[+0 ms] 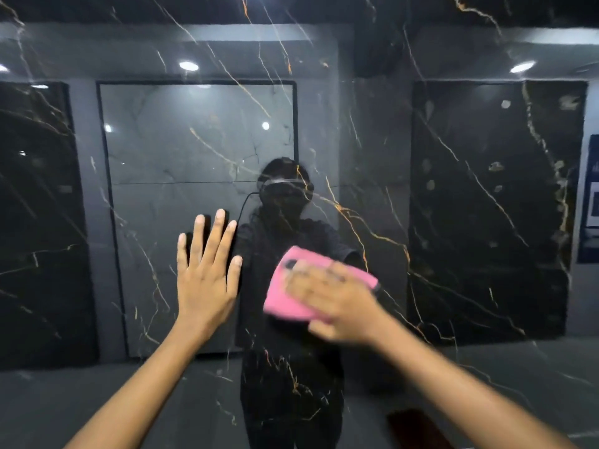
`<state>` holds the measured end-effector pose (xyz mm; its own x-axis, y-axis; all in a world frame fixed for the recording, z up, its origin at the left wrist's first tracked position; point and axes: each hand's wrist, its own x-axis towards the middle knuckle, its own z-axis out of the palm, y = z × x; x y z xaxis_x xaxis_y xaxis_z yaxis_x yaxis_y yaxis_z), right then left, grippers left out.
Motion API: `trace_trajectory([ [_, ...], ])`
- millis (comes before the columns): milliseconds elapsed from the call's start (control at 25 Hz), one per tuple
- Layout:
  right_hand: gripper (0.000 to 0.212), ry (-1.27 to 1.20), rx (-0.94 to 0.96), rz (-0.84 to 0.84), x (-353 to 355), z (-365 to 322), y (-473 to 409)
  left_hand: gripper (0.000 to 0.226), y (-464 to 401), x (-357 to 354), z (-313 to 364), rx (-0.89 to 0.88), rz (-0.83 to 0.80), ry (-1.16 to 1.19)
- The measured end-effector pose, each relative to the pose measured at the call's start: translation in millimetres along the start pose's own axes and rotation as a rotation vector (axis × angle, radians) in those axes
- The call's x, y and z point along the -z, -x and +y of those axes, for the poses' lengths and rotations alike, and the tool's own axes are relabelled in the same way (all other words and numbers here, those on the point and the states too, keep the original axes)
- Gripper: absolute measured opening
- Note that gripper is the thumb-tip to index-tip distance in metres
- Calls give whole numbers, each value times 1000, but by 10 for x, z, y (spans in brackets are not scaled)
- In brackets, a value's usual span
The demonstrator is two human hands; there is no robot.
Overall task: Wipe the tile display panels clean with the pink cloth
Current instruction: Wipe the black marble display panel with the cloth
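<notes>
Against the glossy black gold-veined tile panel (453, 196), the left hand (207, 280) presses flat, fingers spread. Just beside it, the right hand (340, 303), blurred, fingers extended, presses the folded pink cloth (291, 286) onto the panel. No readable writing.

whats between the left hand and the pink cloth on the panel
Only bare glossy black tile panel separates the left hand from the pink cloth in the head view.

Tile showroom; framed marble panels (486, 205)
</notes>
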<state>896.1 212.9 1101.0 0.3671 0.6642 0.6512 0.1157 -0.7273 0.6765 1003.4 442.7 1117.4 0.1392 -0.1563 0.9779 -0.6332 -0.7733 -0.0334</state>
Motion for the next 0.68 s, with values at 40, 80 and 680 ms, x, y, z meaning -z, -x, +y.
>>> trace_trajectory([
  [40,79,23,-208,87,143,402,-48,56,196,-17,48,11,-14,20],
  [80,80,37,-424,157,330,833,-70,56,407,-61,93,5,-37,26],
  [680,74,-43,-59,-52,-224,-621,518,58,1034,-164,223,67,-103,51],
])
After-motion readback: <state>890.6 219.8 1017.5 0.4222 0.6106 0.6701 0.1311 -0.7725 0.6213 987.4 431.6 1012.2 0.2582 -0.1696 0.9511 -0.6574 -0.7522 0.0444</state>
